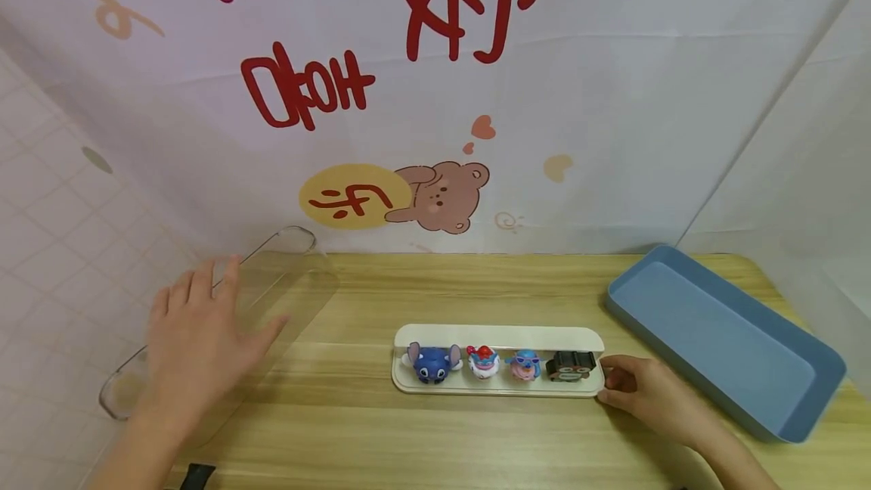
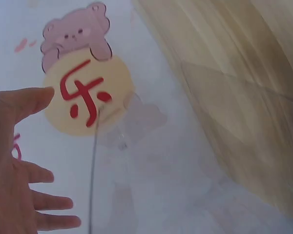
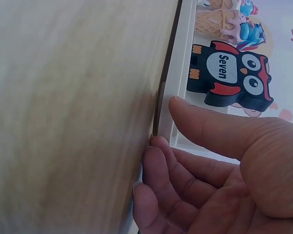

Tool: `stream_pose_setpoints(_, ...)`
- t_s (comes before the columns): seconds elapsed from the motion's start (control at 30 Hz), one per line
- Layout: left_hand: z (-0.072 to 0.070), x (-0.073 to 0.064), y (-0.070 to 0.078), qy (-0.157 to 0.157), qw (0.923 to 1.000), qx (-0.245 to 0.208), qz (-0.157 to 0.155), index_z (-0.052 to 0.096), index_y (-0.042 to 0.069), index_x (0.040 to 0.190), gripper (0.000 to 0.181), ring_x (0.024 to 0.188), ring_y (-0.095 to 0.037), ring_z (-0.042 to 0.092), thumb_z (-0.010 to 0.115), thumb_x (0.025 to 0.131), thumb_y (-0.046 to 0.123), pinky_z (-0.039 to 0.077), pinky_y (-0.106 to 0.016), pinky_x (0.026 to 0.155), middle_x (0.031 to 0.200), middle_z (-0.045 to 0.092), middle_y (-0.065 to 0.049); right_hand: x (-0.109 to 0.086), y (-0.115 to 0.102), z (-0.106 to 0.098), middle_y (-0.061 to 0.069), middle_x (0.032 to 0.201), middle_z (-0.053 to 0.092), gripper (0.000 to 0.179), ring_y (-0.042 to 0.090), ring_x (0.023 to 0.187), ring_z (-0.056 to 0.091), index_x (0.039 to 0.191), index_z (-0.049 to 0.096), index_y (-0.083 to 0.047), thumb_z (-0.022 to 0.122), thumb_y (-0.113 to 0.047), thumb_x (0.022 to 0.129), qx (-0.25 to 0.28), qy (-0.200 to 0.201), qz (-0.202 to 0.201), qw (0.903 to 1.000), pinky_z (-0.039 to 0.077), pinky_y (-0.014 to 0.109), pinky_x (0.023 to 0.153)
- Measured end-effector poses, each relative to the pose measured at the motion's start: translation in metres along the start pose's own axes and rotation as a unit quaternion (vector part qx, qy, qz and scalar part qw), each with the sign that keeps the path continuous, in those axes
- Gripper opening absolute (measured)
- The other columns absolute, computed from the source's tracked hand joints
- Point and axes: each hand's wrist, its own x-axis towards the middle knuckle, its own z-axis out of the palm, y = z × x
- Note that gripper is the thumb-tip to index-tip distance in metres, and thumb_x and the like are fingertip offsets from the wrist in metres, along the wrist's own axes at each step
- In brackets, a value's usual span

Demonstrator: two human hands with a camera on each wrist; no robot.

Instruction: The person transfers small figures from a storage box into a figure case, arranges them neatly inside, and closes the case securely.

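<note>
A long white tray [image 1: 503, 390] with a raised back strip lies on the table, bearing a row of small figurines: a blue big-eared one [image 1: 433, 364], two ice-cream-like ones and a black owl marked "Seven" [image 3: 229, 73]. At the tray's right end, my right hand [image 1: 656, 399] pinches the edge, thumb on top and fingers curled against the outer side. My left hand [image 1: 204, 339] hovers over a clear plastic box [image 1: 289, 278] at the left, fingers spread and thumb held apart. In the left wrist view nothing lies between its fingers, and the box's thin rim runs beside them.
A blue rectangular tray [image 1: 721, 354] stands on the right side of the table, angled, beyond my right hand. White printed cloth [image 1: 612, 97] hangs behind the wooden table [image 1: 327, 429]. A small black item [image 1: 197, 476] shows at the bottom edge.
</note>
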Motion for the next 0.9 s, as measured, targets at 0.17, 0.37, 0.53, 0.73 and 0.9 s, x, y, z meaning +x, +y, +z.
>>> stream_pose_setpoints(0.17, 0.002, -0.001, -0.016, -0.033, 0.999, 0.001, -0.029, 0.043, -0.007, 0.15, 0.111, 0.124, -0.063, 0.041, 0.079, 0.078, 0.069, 0.032, -0.078, 0.098, 0.14, 0.044, -0.043, 0.0, 0.0, 0.0, -0.008, 0.087, 0.065, 0.04, -0.002, 0.077, 0.058, 0.118, 0.069, 0.006, 0.085, -0.015, 0.087, 0.001, -0.002, 0.007, 1.0, 0.052, 0.023, 0.068)
stream_pose_setpoints(0.37, 0.006, -0.006, -0.028, -0.089, 0.9946, 0.006, -0.052, 0.04, -0.011, 0.152, 0.117, 0.12, -0.067, 0.041, 0.07, 0.081, 0.079, 0.034, -0.082, 0.089, 0.141, 0.039, -0.046, 0.0, 0.0, -0.001, -0.008, 0.087, 0.065, 0.041, -0.002, 0.078, 0.058, 0.118, 0.069, 0.007, 0.085, -0.014, 0.088, 0.002, 0.003, -0.001, 1.0, 0.052, 0.023, 0.068)
stream_pose_setpoints(0.53, 0.01, -0.01, -0.035, -0.131, 0.9894, 0.008, -0.062, 0.039, -0.013, 0.151, 0.12, 0.116, -0.07, 0.042, 0.067, 0.082, 0.081, 0.036, -0.081, 0.088, 0.139, 0.039, -0.048, 0.0, 0.001, 0.0, -0.008, 0.087, 0.065, 0.042, -0.002, 0.078, 0.058, 0.119, 0.069, 0.008, 0.085, -0.015, 0.088, 0.0, 0.002, 0.0, 1.0, 0.052, 0.023, 0.067)
stream_pose_setpoints(0.73, 0.016, -0.013, -0.041, -0.148, 0.9858, 0.001, -0.079, 0.035, -0.013, 0.153, 0.124, 0.115, -0.07, 0.041, 0.064, 0.082, 0.084, 0.036, -0.081, 0.087, 0.138, 0.04, -0.046, 0.0, 0.001, 0.0, -0.009, 0.088, 0.064, 0.041, -0.003, 0.078, 0.057, 0.118, 0.069, 0.007, 0.085, -0.015, 0.088, -0.004, 0.004, -0.002, 1.0, 0.051, 0.023, 0.068)
stream_pose_setpoints(0.9, 0.018, -0.013, -0.043, -0.155, 0.9837, -0.005, -0.091, 0.033, -0.016, 0.153, 0.127, 0.112, -0.071, 0.043, 0.062, 0.082, 0.085, 0.039, -0.08, 0.082, 0.133, 0.042, -0.048, -0.001, 0.001, 0.0, -0.005, 0.09, 0.066, 0.04, -0.002, 0.08, 0.058, 0.118, 0.068, 0.008, 0.085, -0.013, 0.088, 0.014, -0.004, -0.006, 0.9999, 0.053, 0.023, 0.068)
